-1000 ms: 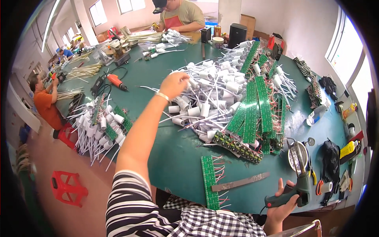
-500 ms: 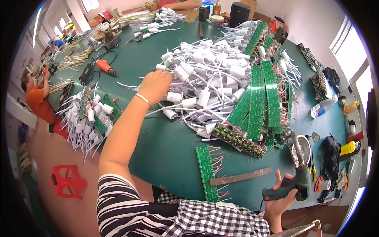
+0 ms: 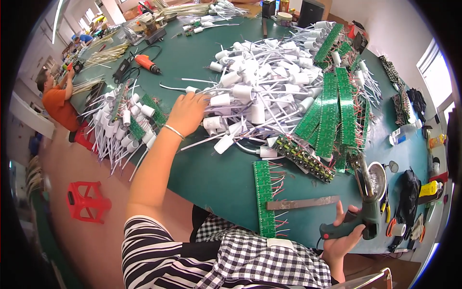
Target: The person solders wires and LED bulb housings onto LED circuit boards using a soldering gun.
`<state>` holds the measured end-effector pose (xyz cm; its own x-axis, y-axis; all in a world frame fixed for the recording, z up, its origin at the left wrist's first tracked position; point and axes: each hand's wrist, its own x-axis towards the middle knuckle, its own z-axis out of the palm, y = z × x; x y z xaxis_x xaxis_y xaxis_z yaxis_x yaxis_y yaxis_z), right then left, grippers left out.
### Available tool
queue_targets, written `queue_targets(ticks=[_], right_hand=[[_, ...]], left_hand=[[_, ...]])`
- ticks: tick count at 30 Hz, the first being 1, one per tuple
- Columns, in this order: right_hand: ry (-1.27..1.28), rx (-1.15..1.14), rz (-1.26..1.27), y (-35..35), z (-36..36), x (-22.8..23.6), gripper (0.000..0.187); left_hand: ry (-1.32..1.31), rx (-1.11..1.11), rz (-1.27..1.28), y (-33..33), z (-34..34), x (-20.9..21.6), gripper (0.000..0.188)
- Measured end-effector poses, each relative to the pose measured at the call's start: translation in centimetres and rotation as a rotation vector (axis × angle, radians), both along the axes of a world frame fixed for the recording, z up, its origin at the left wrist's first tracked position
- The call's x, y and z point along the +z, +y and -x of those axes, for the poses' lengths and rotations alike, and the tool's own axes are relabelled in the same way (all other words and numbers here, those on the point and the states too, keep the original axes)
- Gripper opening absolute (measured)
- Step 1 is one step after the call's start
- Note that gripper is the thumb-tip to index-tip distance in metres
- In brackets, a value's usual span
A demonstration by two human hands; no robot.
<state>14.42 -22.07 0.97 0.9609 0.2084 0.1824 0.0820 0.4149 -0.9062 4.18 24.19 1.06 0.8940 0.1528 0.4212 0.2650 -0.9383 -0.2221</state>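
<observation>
My left hand (image 3: 187,113) reaches into the left edge of a large pile of white lamp sockets with cables (image 3: 257,111). Its fingers are bent down together among the sockets, and the fingertips are hidden. In my right hand (image 3: 339,243) is a green soldering gun (image 3: 370,219), its metal barrel pointing away from me. Two fingers of that hand stick up behind the handle. Before me lies a green circuit board strip (image 3: 263,192) with red and white wires along its right side. A flat brown metal bar (image 3: 303,202) rests across it.
More green board strips (image 3: 327,115) lean on the pile's right side. A round metal bowl (image 3: 378,180) stands behind the gun. Another socket bundle (image 3: 127,120) lies at the table's left edge, near an orange electric screwdriver (image 3: 147,63). A red stool (image 3: 88,201) stands left; a person in orange (image 3: 60,103) works farther off.
The view has shifted. My left hand has drawn back toward me against the pile, and some sockets beside it have slid nearer. My right hand still holds the soldering gun.
</observation>
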Motion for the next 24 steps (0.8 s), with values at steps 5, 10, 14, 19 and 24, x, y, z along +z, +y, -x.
queue_targets(ticks=[5,10,14,19,24], right_hand=[[-0.065,0.056,-0.006,-0.2,0.3,-0.1,0.057],[-0.027,0.022,-0.013,-0.2,0.6,0.4,0.058],[-0.079,0.073,-0.029,-0.5,1.1,0.4,0.058],[-0.089,0.060,0.014,-1.6,1.6,-0.4,0.059],[0.055,0.312,0.137,-2.8,2.2,-1.4,0.061]], left_hand=[[0.222,0.160,0.164,-2.5,1.0,7.0,0.026],[-0.085,-0.190,0.303,-6.2,-3.0,8.5,0.025],[-0.146,-0.289,0.319,-4.2,-6.1,3.6,0.032],[-0.368,-0.513,0.276,-8.5,-4.4,6.2,0.040],[0.016,-0.382,0.479,-17.8,1.3,3.6,0.025]])
